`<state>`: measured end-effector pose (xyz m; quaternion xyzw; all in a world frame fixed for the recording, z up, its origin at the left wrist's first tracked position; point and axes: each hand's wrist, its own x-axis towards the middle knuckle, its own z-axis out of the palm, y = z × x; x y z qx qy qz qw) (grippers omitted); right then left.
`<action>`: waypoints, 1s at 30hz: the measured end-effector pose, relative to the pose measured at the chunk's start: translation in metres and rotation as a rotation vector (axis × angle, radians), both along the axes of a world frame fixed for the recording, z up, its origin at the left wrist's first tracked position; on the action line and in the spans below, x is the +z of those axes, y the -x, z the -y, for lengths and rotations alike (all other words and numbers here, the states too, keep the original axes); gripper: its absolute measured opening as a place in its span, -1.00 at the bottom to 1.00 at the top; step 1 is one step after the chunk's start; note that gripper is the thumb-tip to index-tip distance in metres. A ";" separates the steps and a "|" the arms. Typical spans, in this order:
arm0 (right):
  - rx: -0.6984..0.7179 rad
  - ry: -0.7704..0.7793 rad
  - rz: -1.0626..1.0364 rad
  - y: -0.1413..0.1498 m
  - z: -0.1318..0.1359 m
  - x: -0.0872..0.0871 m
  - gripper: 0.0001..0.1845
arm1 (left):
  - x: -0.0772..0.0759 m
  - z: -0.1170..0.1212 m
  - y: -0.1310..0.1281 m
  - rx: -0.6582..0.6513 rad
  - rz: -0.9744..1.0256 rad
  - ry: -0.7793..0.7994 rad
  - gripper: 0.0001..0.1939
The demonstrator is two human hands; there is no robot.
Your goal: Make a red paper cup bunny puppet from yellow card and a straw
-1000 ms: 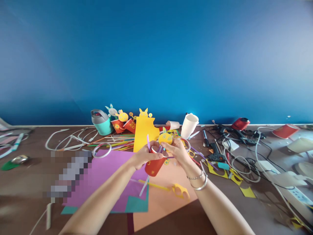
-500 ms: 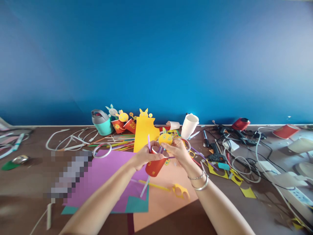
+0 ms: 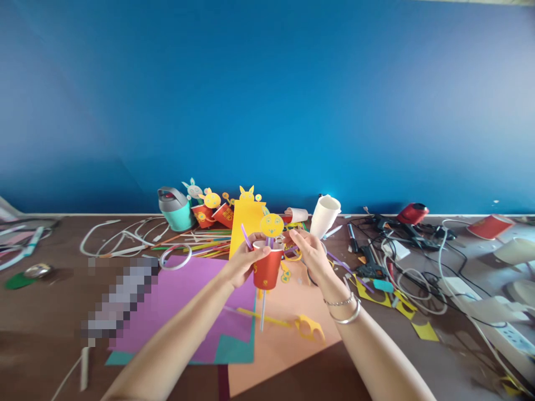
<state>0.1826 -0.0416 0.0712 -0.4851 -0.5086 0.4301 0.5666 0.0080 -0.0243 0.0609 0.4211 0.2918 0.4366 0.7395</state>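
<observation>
My left hand (image 3: 243,262) grips a red paper cup (image 3: 267,268) with a white rim, thumb over its edge. A yellow paper face (image 3: 272,225) with drawn features rises above the cup's mouth on a purple straw. Another purple straw (image 3: 246,236) slants up at the cup's left, and a pale straw (image 3: 263,313) sticks out below its base. To the right of the cup, apart from it, my right hand (image 3: 311,253) is held with fingers spread and nothing in it. Small yellow paper discs (image 3: 285,273) hang between the hand and the cup.
Purple paper (image 3: 179,312) and peach paper (image 3: 288,345) lie beneath my hands. Behind stand finished-looking cup figures (image 3: 204,214), a teal container (image 3: 178,214) and white cups (image 3: 325,216). On the right are a glue gun (image 3: 370,264), tangled cables (image 3: 422,284) and a power strip (image 3: 507,334).
My right hand has let go of the yellow face and drawn back to the right. The cup has turned more upright in my left hand, and the face has shifted left with it.
</observation>
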 end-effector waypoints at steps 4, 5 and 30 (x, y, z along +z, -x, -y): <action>0.036 0.003 0.001 0.002 0.001 0.002 -0.62 | 0.000 -0.001 -0.001 0.054 0.063 0.016 -0.55; 0.103 0.006 -0.010 0.003 0.001 0.002 -0.64 | -0.001 -0.001 -0.002 0.067 0.080 0.021 -0.57; 0.086 0.023 0.246 -0.031 -0.046 -0.062 -0.64 | -0.014 -0.034 0.008 0.200 0.079 0.059 -0.58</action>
